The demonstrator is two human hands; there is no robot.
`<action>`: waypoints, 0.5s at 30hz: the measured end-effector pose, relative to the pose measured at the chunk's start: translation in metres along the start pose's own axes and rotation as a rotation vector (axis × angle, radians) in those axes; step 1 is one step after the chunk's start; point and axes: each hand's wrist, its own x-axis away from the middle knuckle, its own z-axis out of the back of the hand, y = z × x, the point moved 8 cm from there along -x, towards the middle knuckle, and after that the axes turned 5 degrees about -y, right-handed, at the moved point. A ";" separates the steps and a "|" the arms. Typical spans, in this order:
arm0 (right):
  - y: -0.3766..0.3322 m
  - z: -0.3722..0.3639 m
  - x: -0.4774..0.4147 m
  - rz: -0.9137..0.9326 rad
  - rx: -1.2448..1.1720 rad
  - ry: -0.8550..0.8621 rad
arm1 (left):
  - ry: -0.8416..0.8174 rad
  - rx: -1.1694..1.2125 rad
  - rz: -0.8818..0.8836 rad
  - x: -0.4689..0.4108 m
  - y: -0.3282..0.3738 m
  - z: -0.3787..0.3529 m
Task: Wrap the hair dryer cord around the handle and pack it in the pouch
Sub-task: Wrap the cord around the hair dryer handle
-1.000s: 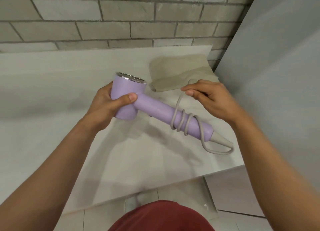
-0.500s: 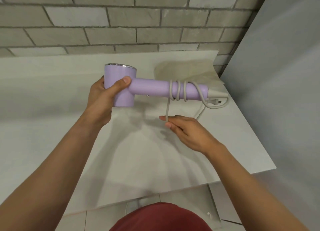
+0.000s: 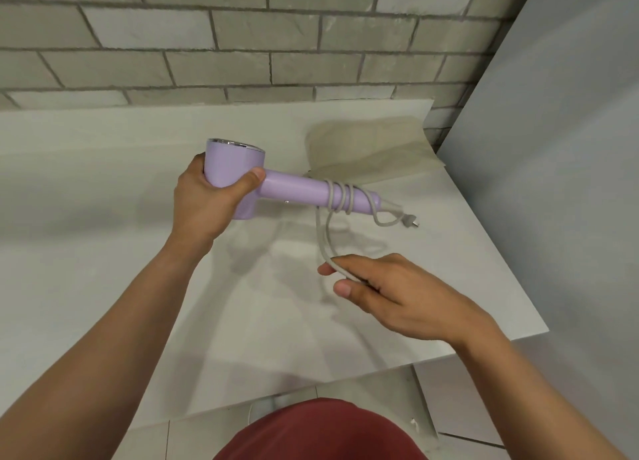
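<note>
Head view: left hand [image 3: 204, 197] holds dryer [image 3: 294, 191]; right hand [image 3: 397, 286] pinches cord [image 3: 323, 238].

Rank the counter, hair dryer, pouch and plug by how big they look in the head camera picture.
1. white counter
2. purple hair dryer and beige pouch: about alike. The pouch lies farther from the camera, so I won't rank them.
3. plug: smallest.
</note>
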 end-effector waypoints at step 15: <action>0.001 0.149 0.009 0.062 0.403 0.638 | -0.317 -0.134 -0.163 0.009 0.016 -0.028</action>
